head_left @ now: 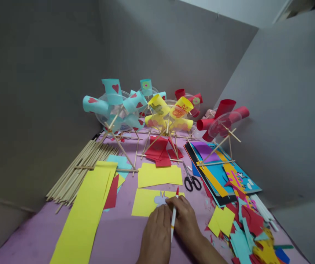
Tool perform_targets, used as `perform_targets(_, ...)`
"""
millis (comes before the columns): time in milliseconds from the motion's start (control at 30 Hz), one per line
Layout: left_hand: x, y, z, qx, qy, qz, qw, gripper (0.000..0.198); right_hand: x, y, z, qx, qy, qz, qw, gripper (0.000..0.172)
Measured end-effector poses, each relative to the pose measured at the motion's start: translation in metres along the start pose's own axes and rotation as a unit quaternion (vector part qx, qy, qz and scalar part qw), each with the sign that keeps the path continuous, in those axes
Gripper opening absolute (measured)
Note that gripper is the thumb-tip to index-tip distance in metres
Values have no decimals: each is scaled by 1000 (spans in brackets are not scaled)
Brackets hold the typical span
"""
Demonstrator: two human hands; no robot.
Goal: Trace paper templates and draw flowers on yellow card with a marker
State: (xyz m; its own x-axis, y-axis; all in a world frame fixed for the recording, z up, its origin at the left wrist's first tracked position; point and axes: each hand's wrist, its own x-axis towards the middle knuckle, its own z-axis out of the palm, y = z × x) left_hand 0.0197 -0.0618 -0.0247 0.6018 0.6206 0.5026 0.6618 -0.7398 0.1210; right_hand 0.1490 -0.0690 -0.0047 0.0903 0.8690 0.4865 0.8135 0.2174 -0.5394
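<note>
My right hand (185, 219) grips a white pen with a red tip (174, 216), its point up near the far edge of a yellow paper sheet (145, 202) on the purple table. My left hand (156, 234) lies palm down beside it, fingers pressing a small pale cut-out shape (160, 199) onto that sheet. Both hands sit at the near middle of the table, touching each other.
Another yellow sheet (158, 175) and black-handled scissors (191, 180) lie just beyond. Long yellow strips (87, 212) and a bundle of wooden sticks (77, 170) are left. Coloured paper stack (220, 172) and scraps (245, 231) are right. Paper pinwheels (118, 106) on stick frames stand at the back.
</note>
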Motion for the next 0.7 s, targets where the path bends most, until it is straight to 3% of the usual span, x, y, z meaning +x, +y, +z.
perform_targets(233, -1, 8, 11, 58, -40, -6, 997, 52, -2, 2, -4, 30, -26, -7, 999, 19)
perform_targets(433, -8, 5, 26, 69, -48, -16, 996, 55, 1, 7, -12, 96, -68, 51, 992, 15)
perform_targets(533, -14, 4, 36, 77, -37, -8, 996, 54, 11, 5, -19, 135, -93, 86, 983, 17)
perform_targets(700, -15, 5, 46, 81, 25, -16, 996, 51, 35, 1, -16, 243, -56, 146, 957, 32)
